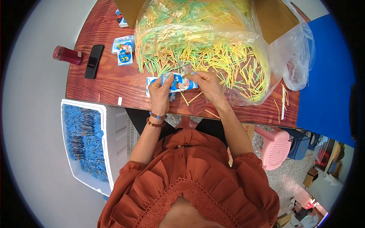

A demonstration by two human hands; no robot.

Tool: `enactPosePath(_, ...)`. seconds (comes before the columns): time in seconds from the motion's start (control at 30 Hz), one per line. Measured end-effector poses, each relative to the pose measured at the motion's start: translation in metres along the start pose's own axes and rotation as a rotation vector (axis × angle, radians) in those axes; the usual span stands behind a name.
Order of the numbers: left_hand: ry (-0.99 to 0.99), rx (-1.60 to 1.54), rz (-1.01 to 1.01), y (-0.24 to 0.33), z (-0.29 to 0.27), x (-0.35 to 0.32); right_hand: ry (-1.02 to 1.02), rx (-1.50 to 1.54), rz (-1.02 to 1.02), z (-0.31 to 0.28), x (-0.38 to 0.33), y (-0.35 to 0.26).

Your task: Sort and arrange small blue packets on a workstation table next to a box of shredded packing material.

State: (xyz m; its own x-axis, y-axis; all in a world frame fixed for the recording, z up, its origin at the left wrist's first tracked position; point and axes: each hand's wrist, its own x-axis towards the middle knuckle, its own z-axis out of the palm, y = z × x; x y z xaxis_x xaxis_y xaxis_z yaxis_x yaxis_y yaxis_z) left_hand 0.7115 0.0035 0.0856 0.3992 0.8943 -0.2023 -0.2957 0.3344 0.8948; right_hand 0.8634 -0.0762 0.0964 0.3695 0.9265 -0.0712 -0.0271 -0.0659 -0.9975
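Observation:
My left hand (pixel 160 95) is closed, pinching a small blue-and-white printed packet (pixel 179 84) by its left end, just over the near part of the table. My right hand (pixel 208 86) closes thumb and fingers at the packet's upper right edge. A short greenish bit shows by those fingertips, too small to make out well. Under the held packet lie more blue-and-white packets (pixel 149 90), mostly covered by my left hand. Just beyond my hands, a heap of thin yellow, green and orange sticks (pixel 228 62) spills from a large clear plastic bag (pixel 213 30).
Cardboard flaps (pixel 275 21) flank the bag on the red-brown wooden table (pixel 110 83). At left are more packets (pixel 124 57), a dark phone (pixel 94 62) and a red-capped jar (pixel 67 55). A white foam box (pixel 105 148) of blue packets stands lower left, a pink stool (pixel 275 150) right.

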Motion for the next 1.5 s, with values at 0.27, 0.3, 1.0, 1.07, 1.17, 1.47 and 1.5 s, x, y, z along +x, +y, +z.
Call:
enactPosePath(0.27, 0.034, -0.123, -0.096, -0.009, -0.001, 0.004, 0.006, -0.056, -0.278, -0.03, -0.011, -0.02)
enactPosePath(0.3, 0.015, -0.166, -0.134, -0.006, 0.004, 0.003, -0.037, -0.224, -0.45, -0.033, -0.013, -0.023)
enactPosePath(1.0, -0.099, -0.198, -0.127, 0.0, -0.003, 0.001, 0.093, -1.305, -0.272, -0.106, 0.029, -0.014)
enactPosePath(1.07, -0.078, -0.19, -0.133, 0.002, 0.001, -0.001, 0.027, -1.403, -0.195, -0.098, 0.036, -0.019)
enactPosePath(1.17, -0.068, -0.189, -0.132, 0.002, -0.003, -0.003, -0.045, -1.487, -0.13, -0.093, 0.04, -0.016)
enactPosePath(1.47, -0.089, -0.198, -0.14, 0.0, -0.003, 0.001, -0.113, -1.472, -0.063, -0.107, 0.043, -0.014)
enactPosePath(1.5, -0.074, -0.188, -0.146, 0.001, -0.002, 0.0, -0.134, -1.308, 0.098, -0.108, 0.044, -0.026)
